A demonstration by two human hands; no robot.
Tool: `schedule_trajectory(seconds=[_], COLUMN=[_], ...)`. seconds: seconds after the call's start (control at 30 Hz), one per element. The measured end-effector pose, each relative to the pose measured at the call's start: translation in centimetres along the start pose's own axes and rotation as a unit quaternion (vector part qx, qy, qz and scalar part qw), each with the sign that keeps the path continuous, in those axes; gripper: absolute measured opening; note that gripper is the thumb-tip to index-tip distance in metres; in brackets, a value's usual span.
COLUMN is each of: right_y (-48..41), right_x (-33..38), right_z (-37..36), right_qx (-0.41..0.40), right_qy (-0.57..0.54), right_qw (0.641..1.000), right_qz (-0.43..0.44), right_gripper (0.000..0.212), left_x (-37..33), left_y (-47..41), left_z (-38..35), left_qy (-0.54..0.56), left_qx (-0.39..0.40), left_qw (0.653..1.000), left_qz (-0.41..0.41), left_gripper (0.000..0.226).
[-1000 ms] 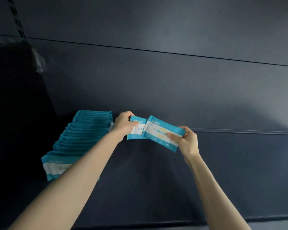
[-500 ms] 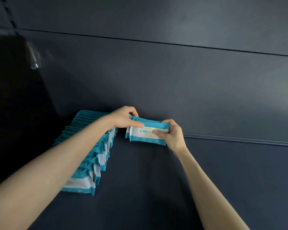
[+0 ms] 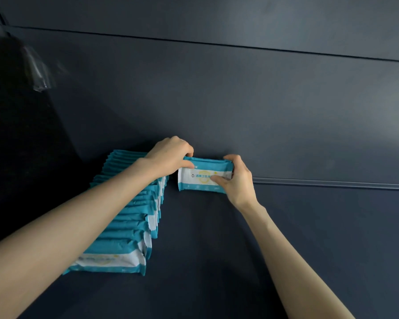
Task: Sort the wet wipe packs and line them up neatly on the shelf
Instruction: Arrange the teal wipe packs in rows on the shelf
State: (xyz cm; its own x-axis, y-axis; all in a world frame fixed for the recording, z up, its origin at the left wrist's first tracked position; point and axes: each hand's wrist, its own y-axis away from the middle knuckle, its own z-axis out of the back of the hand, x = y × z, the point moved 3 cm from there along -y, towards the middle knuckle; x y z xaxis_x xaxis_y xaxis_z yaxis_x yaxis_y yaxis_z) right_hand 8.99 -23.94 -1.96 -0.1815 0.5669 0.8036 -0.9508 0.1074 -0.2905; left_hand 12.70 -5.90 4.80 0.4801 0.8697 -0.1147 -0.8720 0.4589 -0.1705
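While starting row two, pinching teal-and-white plastic wipe pack [image 3: 197, 180] at each end, left hand [image 3: 171, 155] plus right hand [image 3: 238, 181], probably squaring it against back edge of dark blue shelf [image 3: 297, 226].

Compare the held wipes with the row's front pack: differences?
Held wipes are gripped at both ends by the left hand and right hand; the front pack is held by neither. Held wipes stand alone by the back wall; the front pack heads a row. Shared: teal-white wrapper, upright, label facing the camera.
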Motion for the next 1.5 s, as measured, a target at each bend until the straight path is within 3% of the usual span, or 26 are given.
schedule_trajectory(seconds=[0.17,0.57,0.77,0.87,1.1,1.5], right_y=[-0.3,-0.9,-0.4,0.1,2.8,18.4], right_x=[0.4,1.2,1.4,1.8,4.0,5.4], right_z=[-0.4,-0.2,-0.7,-0.6,2.6,16.3], right_qx=[-0.03,-0.02,-0.036,-0.039,-0.067,-0.25], right_qy=[0.066,0.15,0.2,0.222,0.209,0.234], right_qw=[0.997,0.988,0.979,0.974,0.975,0.939], right_qz=[0.015,0.031,0.031,0.033,0.046,0.029], right_gripper=[0.049,0.044,0.049,0.048,0.039,0.03], left_x=[0.3,0.6,-0.3,-0.6,-2.5,-17.3], left_y=[0.2,0.4,0.7,1.1,3.0,10.8], left_z=[-0.1,-0.2,0.2,0.2,1.7,3.2], left_qy=[-0.021,0.027,-0.106,-0.116,-0.048,0.122], left_qx=[-0.015,-0.006,-0.025,-0.049,-0.096,-0.214], left_qw=[0.999,1.0,0.994,0.992,0.994,0.957], left_qz=[-0.029,-0.002,-0.005,0.006,0.002,-0.152], left_gripper=[0.036,0.038,0.034,0.034,0.03,0.032])
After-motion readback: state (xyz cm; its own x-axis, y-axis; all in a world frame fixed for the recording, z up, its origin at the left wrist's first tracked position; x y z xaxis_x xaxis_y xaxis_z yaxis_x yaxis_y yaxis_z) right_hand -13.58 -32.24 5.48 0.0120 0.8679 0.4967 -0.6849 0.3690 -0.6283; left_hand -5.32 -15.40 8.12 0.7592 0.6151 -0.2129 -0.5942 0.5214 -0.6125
